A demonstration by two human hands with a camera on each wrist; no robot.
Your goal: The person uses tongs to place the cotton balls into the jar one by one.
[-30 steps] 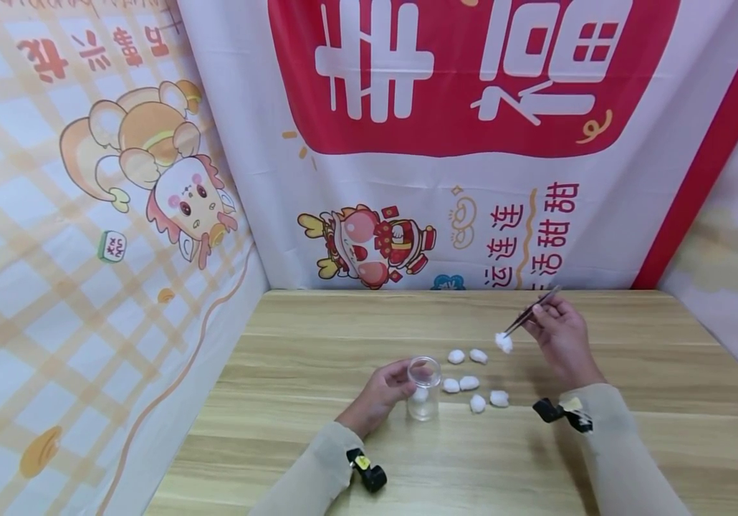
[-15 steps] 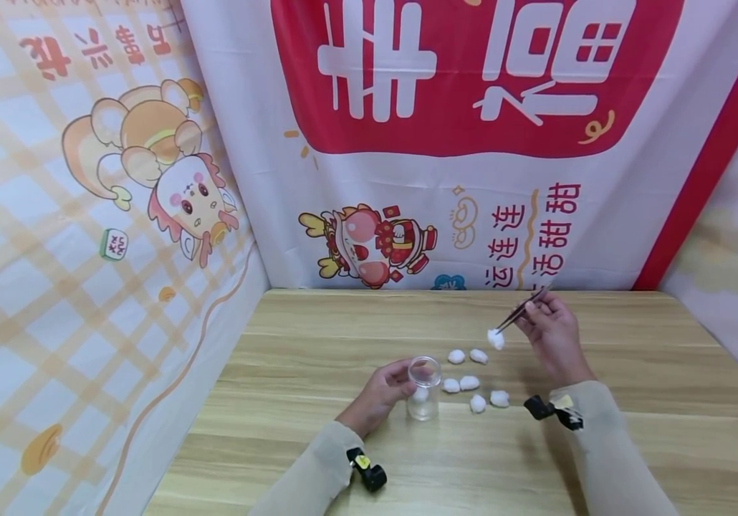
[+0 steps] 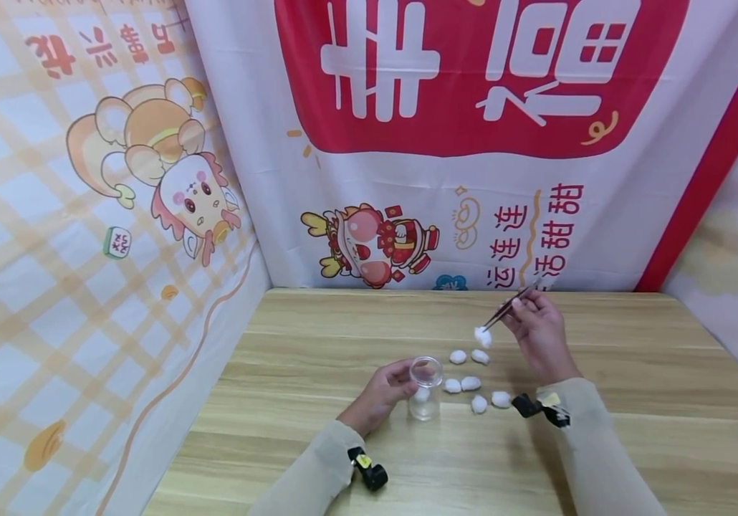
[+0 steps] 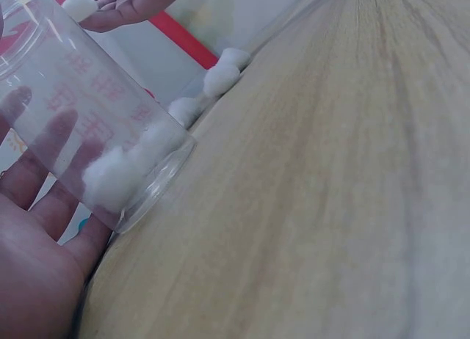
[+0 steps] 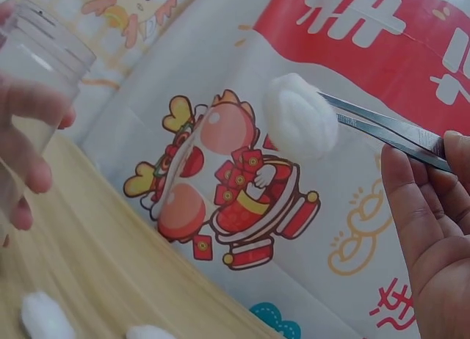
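My left hand (image 3: 380, 393) holds a clear plastic jar (image 3: 425, 408) upright on the table, fingers wrapped around its far side. Its mouth faces up, and white cotton shows near the bottom of the jar (image 4: 139, 166). My right hand (image 3: 542, 335) pinches metal tweezers (image 5: 389, 128) between thumb and fingers. A cotton ball (image 5: 299, 117) is caught in the tweezer tips, held in the air above the table, up and right of the jar. Several more cotton balls (image 3: 470, 383) lie on the table just right of the jar.
The wooden table (image 3: 317, 330) meets a printed cloth backdrop (image 3: 459, 172) at its far edge. Another patterned cloth (image 3: 150, 215) hangs along the left side. Black camera straps sit on both wrists, the right one (image 3: 542, 410) close to the nearest cotton balls.
My right hand has moved left with the tweezers and cotton ball, nearer to the jar. The left hand and jar stay where they were.
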